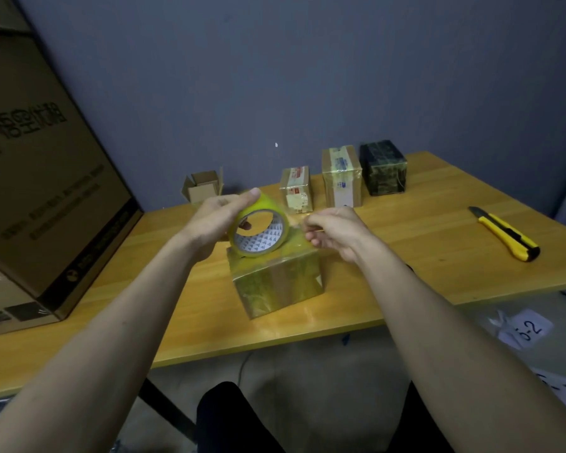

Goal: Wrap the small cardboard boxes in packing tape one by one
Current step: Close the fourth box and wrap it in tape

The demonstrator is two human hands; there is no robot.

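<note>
A small cardboard box [276, 282] covered in glossy yellowish tape stands near the front of the wooden table [422, 243]. Just above its top my left hand [214, 220] grips a roll of clear yellowish packing tape [258, 232], thumb on the roll's outer rim, fingers through the core. To the right of the roll my right hand [332, 230] pinches the free end of the tape, a short stretch of which runs from the roll to my fingers.
At the back stand an open little carton [203, 188], two taped boxes [296, 189] [342, 181] and a dark wrapped box [384, 168]. A yellow-black utility knife [505, 233] lies at the right. A big cardboard carton [46, 191] fills the left.
</note>
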